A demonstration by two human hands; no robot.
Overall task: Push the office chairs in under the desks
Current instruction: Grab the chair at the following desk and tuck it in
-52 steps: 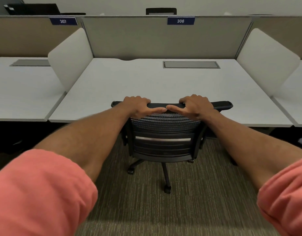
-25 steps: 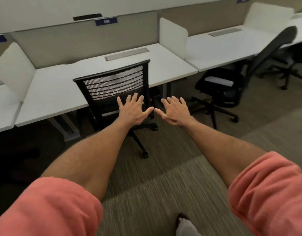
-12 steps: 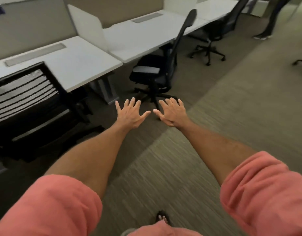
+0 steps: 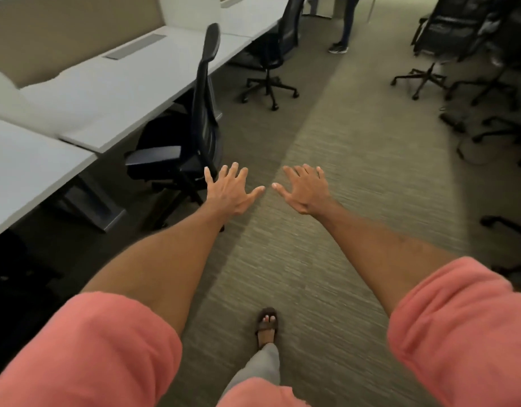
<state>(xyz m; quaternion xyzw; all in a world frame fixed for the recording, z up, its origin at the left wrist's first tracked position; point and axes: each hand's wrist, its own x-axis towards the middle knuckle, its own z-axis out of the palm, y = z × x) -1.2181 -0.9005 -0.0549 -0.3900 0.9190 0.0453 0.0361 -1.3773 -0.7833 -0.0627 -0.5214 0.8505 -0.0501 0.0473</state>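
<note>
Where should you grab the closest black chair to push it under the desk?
Probably the top edge of the nearest chair's tall backrest, from the aisle side behind it. The seat already faces the desk, and the back stands upright, so both open hands, left and right, can push there.

Grey-green striped carpet (image 4: 356,177) covers the aisle. A sandalled foot (image 4: 266,326) steps on it, below a grey trouser leg (image 4: 260,368). Far off, another person's legs (image 4: 345,24) stand.

Striped carpet (image 4: 356,177), office chairs (image 4: 194,136), desks (image 4: 112,92)
</note>
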